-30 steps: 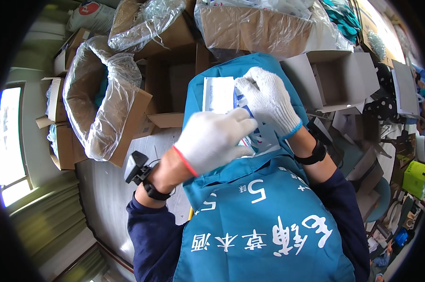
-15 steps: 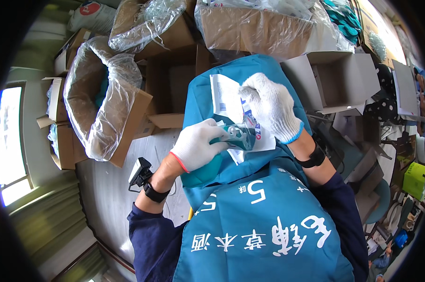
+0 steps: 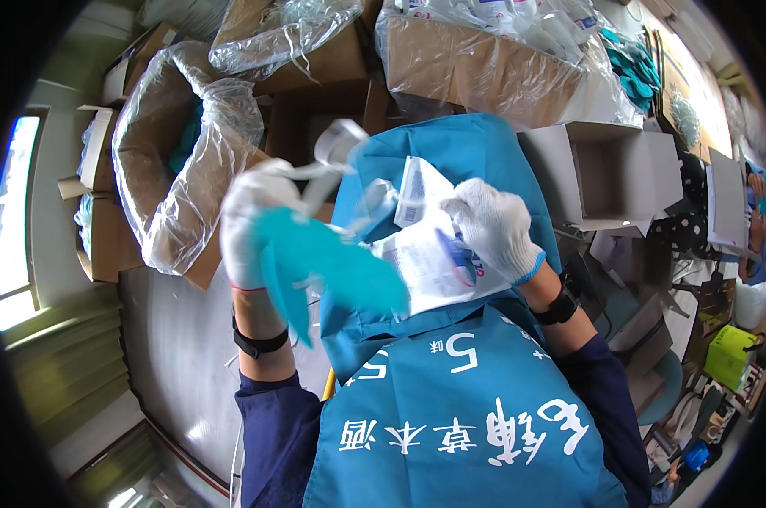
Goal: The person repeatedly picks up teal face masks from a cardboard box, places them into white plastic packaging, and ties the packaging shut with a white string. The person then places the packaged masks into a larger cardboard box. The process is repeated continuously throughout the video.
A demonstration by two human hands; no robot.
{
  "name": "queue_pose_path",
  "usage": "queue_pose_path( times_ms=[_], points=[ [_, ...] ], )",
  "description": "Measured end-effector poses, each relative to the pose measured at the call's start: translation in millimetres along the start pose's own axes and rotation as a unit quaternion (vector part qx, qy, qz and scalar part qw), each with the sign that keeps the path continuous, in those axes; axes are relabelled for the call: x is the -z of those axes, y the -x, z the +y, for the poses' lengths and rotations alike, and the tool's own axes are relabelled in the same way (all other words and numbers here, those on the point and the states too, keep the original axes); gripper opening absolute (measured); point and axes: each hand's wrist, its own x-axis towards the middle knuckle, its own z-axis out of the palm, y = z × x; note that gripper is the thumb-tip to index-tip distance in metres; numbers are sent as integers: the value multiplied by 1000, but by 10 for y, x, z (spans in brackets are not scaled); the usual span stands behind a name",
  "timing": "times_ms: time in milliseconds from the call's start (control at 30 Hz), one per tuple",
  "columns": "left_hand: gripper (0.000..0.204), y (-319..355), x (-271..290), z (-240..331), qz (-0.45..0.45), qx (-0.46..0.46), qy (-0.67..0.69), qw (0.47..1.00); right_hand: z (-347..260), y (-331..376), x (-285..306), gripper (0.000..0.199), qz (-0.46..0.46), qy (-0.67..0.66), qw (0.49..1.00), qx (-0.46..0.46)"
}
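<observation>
My left hand, in a white knit glove, is smeared by motion at the left of my lap. It grips a limp teal piece, also blurred, that hangs in flaps to the right. Clear, whitish plastic flies above it; whether the two are joined I cannot tell. Over my lap, my right hand, gloved in white with a blue cuff, is closed on the upper right part of a white printed packet. This packet lies on the blue apron, with a white flap standing up.
An open carton lined with clear plastic stands at the left. Beyond my lap is a plastic-covered carton with white packets on top, and teal pieces lie beside it. An open pale box sits at the right.
My left hand has swung left and up from the packet, carrying the teal piece away from it. More of the packet's white front now shows. My right hand stays on it.
</observation>
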Motion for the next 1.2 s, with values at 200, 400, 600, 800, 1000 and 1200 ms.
queue_pose_path(
  times_ms=[200, 400, 600, 800, 1000, 1200],
  points=[
    [20, 55, 265, 88, 169, -53, 94, 980, 73, 17, -43, 24, 11, -81, 982, -172],
    [23, 399, 81, -84, 155, 11, 164, 974, 311, -39, 193, 34, 16, -40, 974, -221],
    [27, 497, -99, -190, 249, 174, 274, 913, 357, 11, 700, 4, -190, -210, 915, -286],
    [33, 498, -207, -408, 256, 257, 289, 886, 251, -15, 698, 20, -281, 13, 957, -70],
    [28, 667, 36, -888, 96, 182, 423, 883, 223, 6, 646, 49, -238, -258, 901, -257],
    [20, 526, -164, -667, 223, 297, 329, 868, -50, -67, 388, 47, -351, -29, 908, -225]
  ],
)
